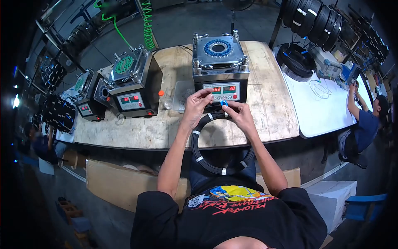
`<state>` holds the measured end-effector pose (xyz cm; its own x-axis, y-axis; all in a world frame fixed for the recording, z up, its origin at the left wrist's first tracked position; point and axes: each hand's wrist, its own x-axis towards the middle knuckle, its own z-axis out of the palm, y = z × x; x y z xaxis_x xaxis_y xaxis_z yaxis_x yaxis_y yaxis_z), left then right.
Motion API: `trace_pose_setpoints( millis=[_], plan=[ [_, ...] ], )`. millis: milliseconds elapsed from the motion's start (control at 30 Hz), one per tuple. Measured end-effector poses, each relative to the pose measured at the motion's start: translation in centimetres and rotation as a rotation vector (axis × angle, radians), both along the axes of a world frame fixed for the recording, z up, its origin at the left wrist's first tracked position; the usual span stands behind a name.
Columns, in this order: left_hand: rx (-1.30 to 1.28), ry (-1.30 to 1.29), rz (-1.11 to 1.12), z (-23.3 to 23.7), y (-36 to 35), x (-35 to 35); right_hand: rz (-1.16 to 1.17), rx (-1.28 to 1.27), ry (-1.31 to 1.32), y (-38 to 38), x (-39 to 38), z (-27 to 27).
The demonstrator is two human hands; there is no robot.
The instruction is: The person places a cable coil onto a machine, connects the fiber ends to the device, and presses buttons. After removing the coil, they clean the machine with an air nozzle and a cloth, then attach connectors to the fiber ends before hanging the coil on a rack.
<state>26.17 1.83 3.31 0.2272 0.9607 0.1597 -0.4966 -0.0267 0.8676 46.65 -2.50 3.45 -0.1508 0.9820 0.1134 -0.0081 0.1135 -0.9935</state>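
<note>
In front of the middle machine my right hand [242, 117] is closed, pinching a small blue connector [224, 103] between thumb and fingertips. My left hand [198, 107] is raised just left of it, thumb and fingertips brought together; whatever they hold, if anything, is too small to make out. Below both hands a coil of black cable [196, 146], bound with white ties, hangs over the table edge against my lap. The middle polishing machine [221, 74] stands close behind my hands, with a ring of blue connectors on its top plate and red digits on its front.
Two similar machines [134, 85] stand left on the wooden table [174, 133]. A bottle with an orange cap [167, 101] and a clear tray [182, 94] sit between them and the middle machine. Right, a white table [315, 118] holds cable coils [296, 60]; a co-worker [365, 120] sits there.
</note>
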Motion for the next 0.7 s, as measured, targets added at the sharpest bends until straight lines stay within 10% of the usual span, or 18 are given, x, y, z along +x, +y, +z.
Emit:
trace_pose_setpoints(
  millis=[700],
  plan=[
    [0.011, -0.023, 0.018, -1.0, -1.0, 2.1, -0.021, 0.05, -0.05, 0.4, -0.5, -0.3]
  ],
)
